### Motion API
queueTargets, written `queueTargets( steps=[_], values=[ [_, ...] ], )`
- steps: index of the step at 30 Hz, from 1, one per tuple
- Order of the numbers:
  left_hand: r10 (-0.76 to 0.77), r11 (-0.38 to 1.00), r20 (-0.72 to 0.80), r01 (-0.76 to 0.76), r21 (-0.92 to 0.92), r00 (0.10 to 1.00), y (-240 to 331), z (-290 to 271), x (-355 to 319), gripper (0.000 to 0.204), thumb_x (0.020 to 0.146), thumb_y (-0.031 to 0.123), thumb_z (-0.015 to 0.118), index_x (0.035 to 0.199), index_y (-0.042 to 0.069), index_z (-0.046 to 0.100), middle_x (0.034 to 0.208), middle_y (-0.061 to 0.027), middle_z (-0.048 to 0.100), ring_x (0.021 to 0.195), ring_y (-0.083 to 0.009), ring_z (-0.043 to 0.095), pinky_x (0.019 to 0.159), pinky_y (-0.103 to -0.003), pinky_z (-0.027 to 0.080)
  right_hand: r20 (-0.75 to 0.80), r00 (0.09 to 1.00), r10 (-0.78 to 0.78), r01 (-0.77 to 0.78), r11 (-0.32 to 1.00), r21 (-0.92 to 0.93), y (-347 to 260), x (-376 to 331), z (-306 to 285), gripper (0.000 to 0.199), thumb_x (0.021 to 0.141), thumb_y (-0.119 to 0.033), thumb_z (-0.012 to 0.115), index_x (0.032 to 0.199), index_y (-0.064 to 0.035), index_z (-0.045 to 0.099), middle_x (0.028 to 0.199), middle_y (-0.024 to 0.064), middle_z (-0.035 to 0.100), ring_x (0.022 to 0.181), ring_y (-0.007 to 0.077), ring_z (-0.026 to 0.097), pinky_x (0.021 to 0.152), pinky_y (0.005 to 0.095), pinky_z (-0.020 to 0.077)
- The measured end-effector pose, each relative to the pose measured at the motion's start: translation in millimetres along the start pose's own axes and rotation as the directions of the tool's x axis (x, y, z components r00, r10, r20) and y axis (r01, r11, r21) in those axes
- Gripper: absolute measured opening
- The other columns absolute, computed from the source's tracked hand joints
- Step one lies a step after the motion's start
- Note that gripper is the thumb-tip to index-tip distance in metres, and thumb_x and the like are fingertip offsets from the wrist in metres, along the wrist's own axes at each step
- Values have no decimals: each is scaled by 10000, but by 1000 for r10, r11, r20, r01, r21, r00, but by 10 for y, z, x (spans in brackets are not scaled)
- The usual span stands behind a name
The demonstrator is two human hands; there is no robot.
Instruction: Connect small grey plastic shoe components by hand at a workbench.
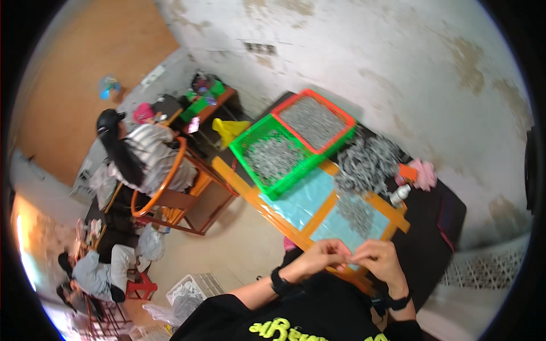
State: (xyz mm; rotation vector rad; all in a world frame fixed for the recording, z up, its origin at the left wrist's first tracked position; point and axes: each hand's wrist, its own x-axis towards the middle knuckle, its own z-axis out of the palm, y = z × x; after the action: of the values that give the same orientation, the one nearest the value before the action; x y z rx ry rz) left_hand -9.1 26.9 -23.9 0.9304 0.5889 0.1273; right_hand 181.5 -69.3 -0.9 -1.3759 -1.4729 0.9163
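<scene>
My left hand (329,255) and my right hand (380,260) meet fingertip to fingertip over the near edge of the table. Both are closed in a pinch, and whatever lies between the fingers is too small to make out. Just beyond them, a spread of small grey pieces (355,215) lies on the light blue sheet (296,199), which is edged with orange tape. Behind that sits a tangled heap of grey strips (368,162). A green basket (274,189) holds more small grey pieces. An orange-red tray (348,120), full of similar pieces, rests partly on the basket.
On the table's right are a white bottle (400,194), a pink cloth (424,174) and an orange item (406,172). A worn wall (398,68) stands behind. To the left, a person (142,150) sits in an orange-framed chair (185,150). A pale crate (210,284) stands on the floor.
</scene>
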Motion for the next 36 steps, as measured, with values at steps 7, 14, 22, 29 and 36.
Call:
queueTargets(
  steps=[7,14,22,29,36],
  values=[
    [134,991,74,-134,-2,988,-60,-106,1,124,960,164,576,982,42,562,892,3,594,787,-73,570,726,-205,471,-46,999,18,-16,999,36,-135,22,73,105,729,59,700,785,-30,695,831,83,646,757,189,641,662,278,505],
    [185,977,3,-184,-109,983,68,-67,16,156,971,208,564,980,57,526,919,-5,599,826,-72,587,759,-219,480,-163,986,40,-7,980,197,56,5,154,97,754,86,681,784,0,647,846,92,635,759,153,618,660,263,496],
    [185,954,12,-177,-243,983,-73,-34,146,230,936,169,621,1127,42,604,955,8,631,871,-74,575,804,-228,464,-288,953,97,16,930,367,125,24,303,124,735,112,704,793,15,652,873,93,590,799,148,594,702,255,494],
    [318,939,-55,-323,-118,946,-111,-28,180,190,950,184,600,1085,51,613,973,8,614,857,-67,551,813,-222,439,-227,974,24,24,978,205,185,-39,310,176,727,101,718,875,21,665,920,85,578,805,148,597,711,256,502],
    [155,987,283,-133,-95,947,-56,-103,112,176,953,225,595,1016,60,599,910,20,598,839,-56,551,780,-206,432,-75,987,142,-88,866,491,198,-40,162,139,791,87,660,918,33,659,919,69,572,827,128,592,746,243,500]
  ],
)
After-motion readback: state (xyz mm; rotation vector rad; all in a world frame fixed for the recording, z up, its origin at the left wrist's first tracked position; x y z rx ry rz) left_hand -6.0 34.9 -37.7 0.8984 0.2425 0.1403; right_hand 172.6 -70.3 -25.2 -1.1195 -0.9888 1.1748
